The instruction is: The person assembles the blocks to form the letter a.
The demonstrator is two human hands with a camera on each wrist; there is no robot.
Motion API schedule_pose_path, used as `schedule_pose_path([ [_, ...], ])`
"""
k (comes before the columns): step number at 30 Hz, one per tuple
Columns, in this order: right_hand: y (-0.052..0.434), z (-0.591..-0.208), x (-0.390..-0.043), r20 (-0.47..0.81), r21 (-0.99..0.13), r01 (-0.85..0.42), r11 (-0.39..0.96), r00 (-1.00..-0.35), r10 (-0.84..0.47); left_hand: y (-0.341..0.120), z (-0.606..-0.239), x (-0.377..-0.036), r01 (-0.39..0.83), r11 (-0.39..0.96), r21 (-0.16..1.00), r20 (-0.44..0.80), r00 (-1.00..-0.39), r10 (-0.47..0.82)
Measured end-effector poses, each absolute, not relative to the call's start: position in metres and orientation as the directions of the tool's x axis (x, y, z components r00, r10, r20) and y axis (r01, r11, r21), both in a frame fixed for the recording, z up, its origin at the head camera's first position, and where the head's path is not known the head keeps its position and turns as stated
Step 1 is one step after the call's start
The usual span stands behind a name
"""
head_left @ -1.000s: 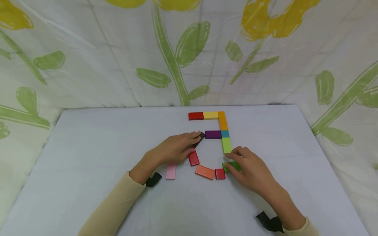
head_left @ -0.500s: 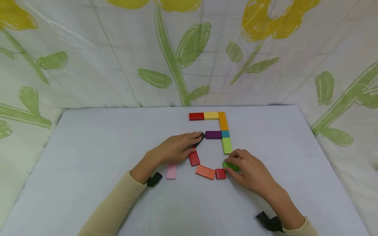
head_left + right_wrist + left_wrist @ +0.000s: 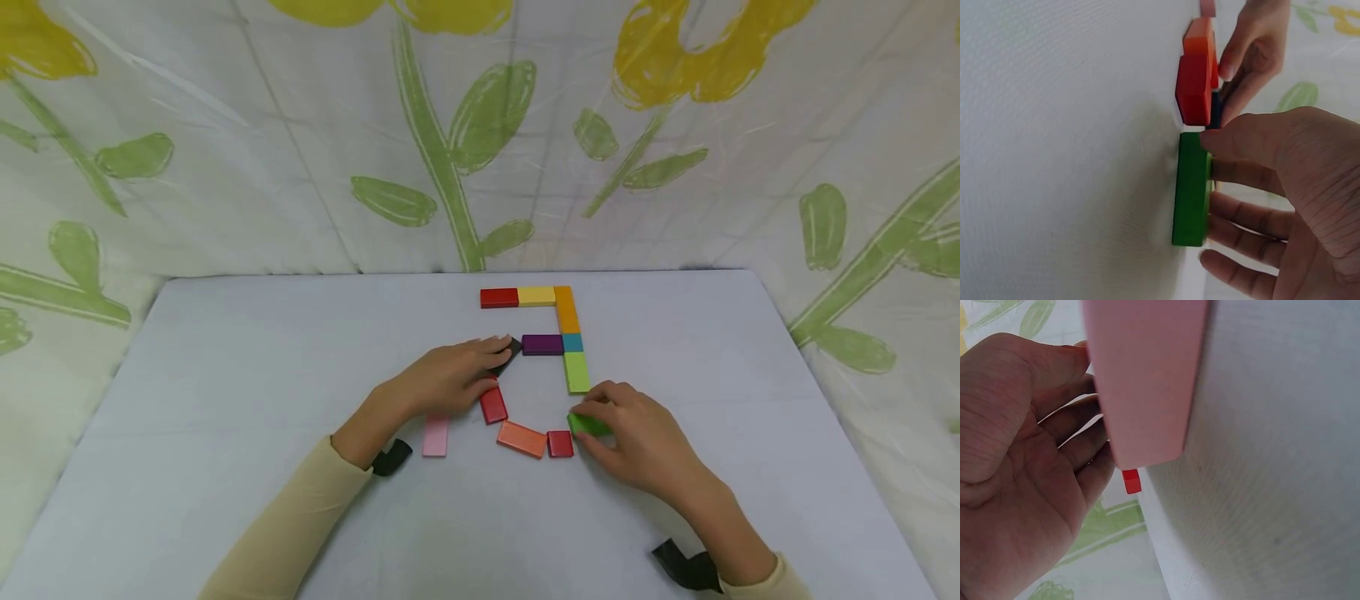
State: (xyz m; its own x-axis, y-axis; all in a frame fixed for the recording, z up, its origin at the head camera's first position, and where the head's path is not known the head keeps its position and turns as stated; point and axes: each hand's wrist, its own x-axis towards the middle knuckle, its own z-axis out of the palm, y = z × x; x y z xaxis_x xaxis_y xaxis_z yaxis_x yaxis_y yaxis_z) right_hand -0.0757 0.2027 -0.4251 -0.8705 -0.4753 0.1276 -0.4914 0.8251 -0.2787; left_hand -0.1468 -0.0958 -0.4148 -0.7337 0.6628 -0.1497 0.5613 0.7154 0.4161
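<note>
Both forearms reach in over the table's [image 3: 225, 350] near edge. Left hand [image 3: 442, 377] lies flat, fingertips curled on a black block [image 3: 511, 351] mid-table. Right hand [image 3: 637, 437] pinches the dark green block [image 3: 587, 425], flat beside a small red block [image 3: 559, 442].

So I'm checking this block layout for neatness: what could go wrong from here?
1. The right hand pinches the dark green block right beside the small red block; a sideways slip could knock that one and the orange-red block out of line.
2. The left hand holds a black block near the purple block; pushing too hard may shift the purple and teal ones.
</note>
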Motion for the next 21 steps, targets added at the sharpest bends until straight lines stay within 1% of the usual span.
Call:
schedule_pose_path([
  [7,0.207,-0.419,-0.073,0.044,-0.319,-0.444,0.837,-0.89,-0.455,-0.096,-0.416,-0.147,0.557,0.721,0.413,-0.154,-0.737,0.658],
  [12,0.209,-0.415,-0.073,0.061,-0.28,-0.382,0.88,-0.923,-0.381,-0.096,-0.416,-0.147,0.553,0.724,0.414,-0.162,-0.738,0.656],
  [15,0.208,-0.415,-0.072,0.049,-0.257,-0.344,0.903,-0.938,-0.344,-0.097,-0.415,-0.146,0.551,0.723,0.417,-0.16,-0.738,0.656],
  [21,0.206,-0.415,-0.07,0.012,-0.268,-0.315,0.91,-0.946,-0.324,-0.096,-0.414,-0.146,0.549,0.723,0.42,-0.158,-0.741,0.653],
])
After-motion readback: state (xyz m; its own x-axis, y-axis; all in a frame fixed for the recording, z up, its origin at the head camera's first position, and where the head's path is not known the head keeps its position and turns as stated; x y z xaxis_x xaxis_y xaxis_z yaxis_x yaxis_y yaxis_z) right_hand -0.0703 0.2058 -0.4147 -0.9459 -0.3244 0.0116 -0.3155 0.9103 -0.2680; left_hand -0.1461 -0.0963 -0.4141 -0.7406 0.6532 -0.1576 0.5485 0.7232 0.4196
